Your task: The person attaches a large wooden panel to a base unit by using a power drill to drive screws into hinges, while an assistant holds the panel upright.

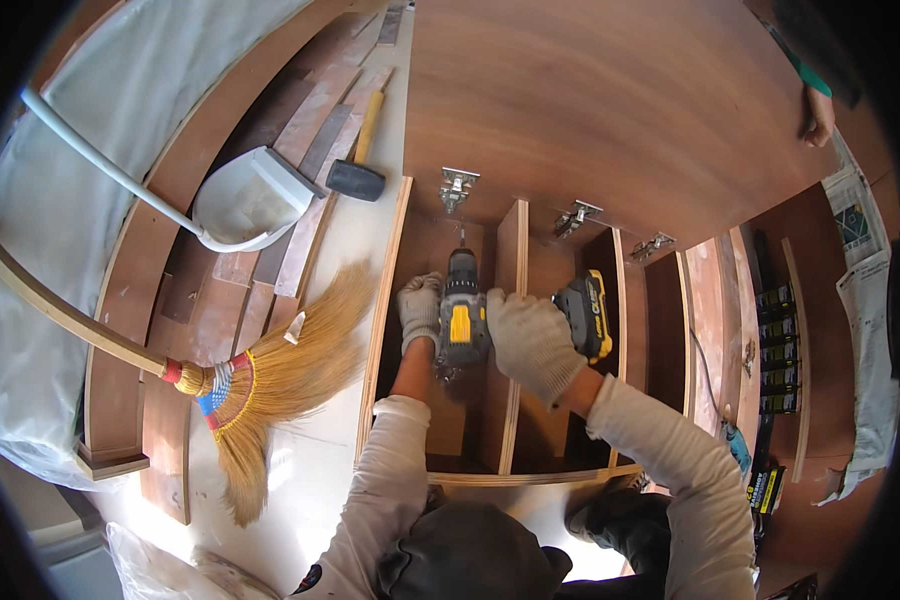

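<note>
A grey-and-yellow power drill [462, 325] points its bit up toward the joint between a cabinet frame [510, 340] and a large brown panel [610, 110]. My right hand [535, 340], in a knitted work glove, wraps round the drill's handle. The drill's black-and-yellow battery [585, 315] sticks out beyond that hand. Against the left side of the drill body is my gloved left hand [422, 308], fingers curled in and partly hidden by it. Just above the bit sits a metal hinge [458, 188] on the panel. Two more hinges [577, 218] [654, 247] lie along the same edge.
Another person's hand [820, 120] is by the panel's right edge. To the left are a straw broom [290, 370], a dustpan [255, 200], a rubber mallet [356, 180] and loose boards [310, 120]. Several dark packages [778, 345] and a plastic-wrapped item [865, 330] stand at right.
</note>
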